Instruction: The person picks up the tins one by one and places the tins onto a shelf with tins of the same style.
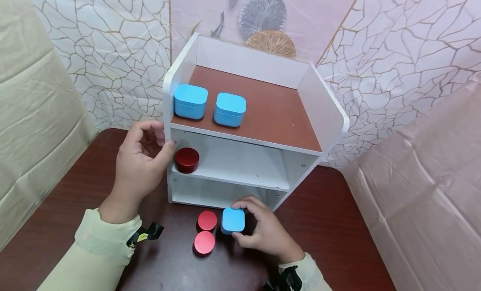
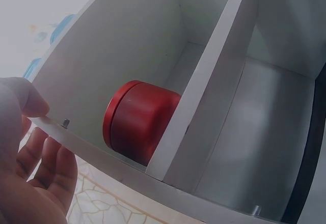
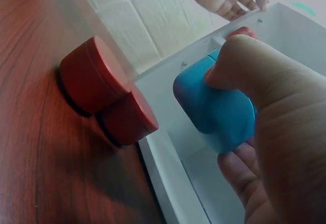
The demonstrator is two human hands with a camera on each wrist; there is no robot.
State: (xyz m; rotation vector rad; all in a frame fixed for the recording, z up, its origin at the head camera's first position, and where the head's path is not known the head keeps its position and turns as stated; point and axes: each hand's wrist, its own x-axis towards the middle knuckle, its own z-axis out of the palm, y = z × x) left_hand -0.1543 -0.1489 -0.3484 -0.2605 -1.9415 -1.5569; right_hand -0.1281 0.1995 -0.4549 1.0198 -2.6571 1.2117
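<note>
**Dark wooden surface (image 1: 330, 224), white shelf unit (image 1: 327, 107) upon it, blue box (image 1: 233, 219) in the right grip (image 1: 264, 228)**

At the back, white cloth (image 1: 112, 53) with golden crack pattern. In hand now, by judgement: the step of taking up the blue box, just before the bottom front edge of the unit. Pinched between thumb and fingers, opened only to the box's width. Just beside, toward the unit's left front corner: two red tins (image 1: 207, 221) (image 1: 204, 243), seemingly touching each other. Standing in the middle compartment (image 1: 240, 157), at its left front corner: another red tin (image 1: 187, 160). Along the front edge of the top board (image 1: 270, 107), toward its left corner: two blue boxes (image 1: 191, 101) (image 1: 230, 109). At the left wall's front edge: the left grip (image 1: 139, 157), fingers and thumb bent, seemingly holding it.

For the next move, probably needed: a firm, level pinch, and a path free of tins and shelf edges.

Hidden: the held box's underside, so impossible to tell whether quite off the surface. Cut off: the surface's near edge. Hard to make out in the left wrist view: the upper boxes, only washed-out blue slivers.
</note>
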